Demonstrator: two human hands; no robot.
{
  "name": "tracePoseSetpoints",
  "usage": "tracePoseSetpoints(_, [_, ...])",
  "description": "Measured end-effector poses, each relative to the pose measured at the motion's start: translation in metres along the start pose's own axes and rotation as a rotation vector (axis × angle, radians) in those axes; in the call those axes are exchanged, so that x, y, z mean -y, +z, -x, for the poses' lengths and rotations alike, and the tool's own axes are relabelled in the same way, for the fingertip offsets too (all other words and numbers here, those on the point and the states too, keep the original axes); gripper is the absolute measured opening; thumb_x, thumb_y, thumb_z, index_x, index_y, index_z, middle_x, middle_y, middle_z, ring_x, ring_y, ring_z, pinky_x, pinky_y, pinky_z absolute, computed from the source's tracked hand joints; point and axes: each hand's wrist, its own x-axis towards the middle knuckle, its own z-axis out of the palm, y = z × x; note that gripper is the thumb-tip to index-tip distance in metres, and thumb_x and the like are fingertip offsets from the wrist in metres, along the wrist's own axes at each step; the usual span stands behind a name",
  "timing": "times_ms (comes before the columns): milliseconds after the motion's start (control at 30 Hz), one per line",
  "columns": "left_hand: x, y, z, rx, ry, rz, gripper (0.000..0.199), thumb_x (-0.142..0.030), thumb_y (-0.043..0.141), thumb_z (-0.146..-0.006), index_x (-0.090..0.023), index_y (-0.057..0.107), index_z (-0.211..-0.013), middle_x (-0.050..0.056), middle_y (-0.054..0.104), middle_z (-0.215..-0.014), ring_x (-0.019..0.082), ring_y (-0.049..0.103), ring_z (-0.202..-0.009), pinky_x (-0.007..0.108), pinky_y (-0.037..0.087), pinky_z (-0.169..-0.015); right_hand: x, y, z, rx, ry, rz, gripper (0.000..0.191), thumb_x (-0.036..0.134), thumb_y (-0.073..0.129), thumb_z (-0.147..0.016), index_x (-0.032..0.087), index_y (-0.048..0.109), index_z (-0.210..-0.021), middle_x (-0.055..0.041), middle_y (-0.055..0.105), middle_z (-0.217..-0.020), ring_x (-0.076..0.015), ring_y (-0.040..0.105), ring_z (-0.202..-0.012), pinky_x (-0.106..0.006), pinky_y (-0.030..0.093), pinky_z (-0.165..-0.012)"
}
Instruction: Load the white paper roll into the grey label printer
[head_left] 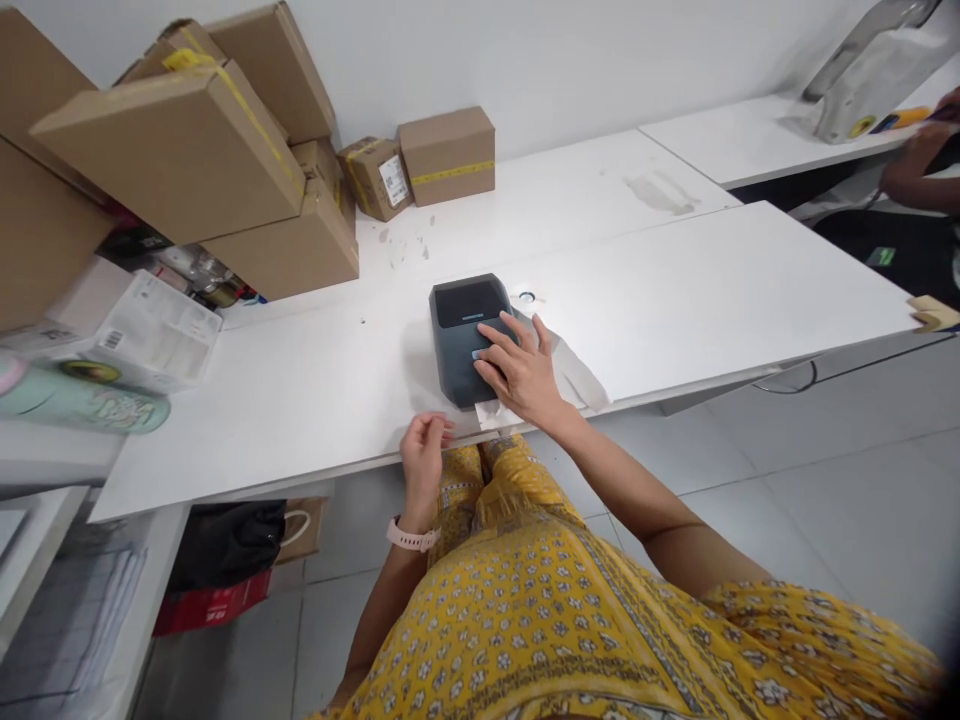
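A dark blue-grey label printer (457, 362) with a glossy black top panel stands near the front edge of the white table. My right hand (525, 372) lies over its right side, fingers spread, the fingertips on or just above its top. White paper (574, 375) runs out from under this hand to the right, and a small white piece (491, 414) shows at the printer's front end. Left of that, at the table edge, my left hand (424, 450) is closed with fingers curled together. Whether anything is pinched in it is hidden.
Cardboard boxes (172, 150) are stacked at the back left, with two smaller ones, including a brown box (448, 155), by the wall. A green bottle (82, 395) lies at the left. Another person's arm (922, 165) shows at the far right.
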Motion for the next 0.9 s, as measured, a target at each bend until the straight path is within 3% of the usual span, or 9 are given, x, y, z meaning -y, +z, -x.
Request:
tracePoseSetpoints(100, [-0.014, 0.01, -0.009, -0.119, 0.211, -0.001, 0.04, -0.055, 0.062, -0.094, -0.024, 0.068, -0.118, 0.01, 0.072, -0.127, 0.022, 0.068, -0.117, 0.036, 0.056, -0.096, -0.003, 0.004, 0.008, -0.031, 0.048, -0.129, 0.03, 0.044, 0.049, -0.107, 0.027, 0.073, -0.109, -0.0073, 0.067, -0.146, -0.0308, 0.046, -0.151, -0.063, 0.029, -0.127])
tracePoseSetpoints(200, [-0.024, 0.026, -0.012, -0.007, 0.27, -0.005, 0.058, -0.059, 0.057, -0.097, -0.029, 0.054, -0.147, 0.009, 0.049, -0.163, 0.026, 0.045, -0.152, 0.043, 0.038, -0.124, -0.005, 0.008, 0.029, -0.145, 0.131, -0.3, 0.038, 0.046, 0.044, -0.108, 0.026, 0.067, -0.129, -0.0122, 0.054, -0.159, -0.0289, 0.044, -0.153, -0.057, 0.042, -0.123])
tracePoseSetpoints(300, [-0.028, 0.036, -0.012, 0.079, 0.27, -0.008, 0.068, -0.062, 0.052, -0.098, -0.029, 0.045, -0.157, 0.007, 0.035, -0.172, 0.026, 0.029, -0.161, 0.043, 0.024, -0.133, -0.005, 0.01, 0.046, -0.21, 0.229, -0.419, 0.048, 0.049, 0.039, -0.109, 0.028, 0.053, -0.15, -0.013, 0.042, -0.167, -0.0273, 0.042, -0.155, -0.054, 0.043, -0.123])
tracePoseSetpoints(400, [-0.037, 0.038, -0.015, 0.053, 0.317, 0.017, 0.069, -0.065, 0.049, -0.098, -0.027, 0.049, -0.156, 0.006, 0.037, -0.172, 0.026, 0.027, -0.162, 0.041, 0.022, -0.134, -0.005, 0.004, 0.043, -0.202, 0.242, -0.457, 0.054, 0.053, 0.031, -0.11, 0.032, 0.043, -0.158, -0.0104, 0.04, -0.169, -0.0271, 0.04, -0.156, -0.055, 0.039, -0.126])
tracePoseSetpoints(500, [-0.058, 0.037, -0.03, 0.043, 0.397, 0.1, 0.069, -0.07, 0.047, -0.097, -0.029, 0.052, -0.153, 0.006, 0.045, -0.167, 0.027, 0.035, -0.159, 0.042, 0.028, -0.131, -0.008, -0.007, 0.017, -0.204, 0.19, -0.431, 0.059, 0.056, 0.022, -0.11, 0.033, 0.035, -0.163, -0.0084, 0.036, -0.171, -0.0272, 0.035, -0.159, -0.056, 0.035, -0.128])
tracePoseSetpoints(633, [-0.08, 0.039, -0.074, 0.039, 0.459, 0.166, 0.067, -0.065, 0.051, -0.098, -0.031, 0.046, -0.155, 0.008, 0.053, -0.16, 0.027, 0.041, -0.155, 0.045, 0.031, -0.129, -0.017, -0.016, -0.042, -0.212, 0.06, -0.298, 0.065, 0.061, 0.014, -0.108, 0.038, 0.012, -0.169, -0.0046, 0.024, -0.176, -0.0255, 0.024, -0.163, -0.056, 0.03, -0.131])
tracePoseSetpoints(767, [-0.072, 0.052, -0.116, 0.02, 0.339, 0.038, 0.077, -0.038, 0.074, -0.086, -0.023, 0.044, -0.155, 0.014, 0.051, -0.161, 0.03, 0.04, -0.156, 0.045, 0.033, -0.128, -0.033, -0.01, -0.111, -0.217, -0.042, -0.202, 0.074, 0.069, 0.016, -0.105, 0.037, -0.003, -0.169, -0.0047, 0.016, -0.177, -0.0283, 0.017, -0.164, -0.058, 0.03, -0.129])
tracePoseSetpoints(900, [-0.053, 0.064, -0.131, 0.093, 0.224, -0.154, 0.087, -0.016, 0.078, -0.073, -0.02, 0.046, -0.154, 0.014, 0.06, -0.153, 0.033, 0.049, -0.149, 0.047, 0.032, -0.128, -0.043, -0.006, -0.165, -0.305, 0.017, -0.208, 0.079, 0.07, 0.013, -0.104, 0.026, 0.004, -0.169, -0.0131, 0.021, -0.175, -0.0284, 0.018, -0.164, -0.056, 0.029, -0.13])
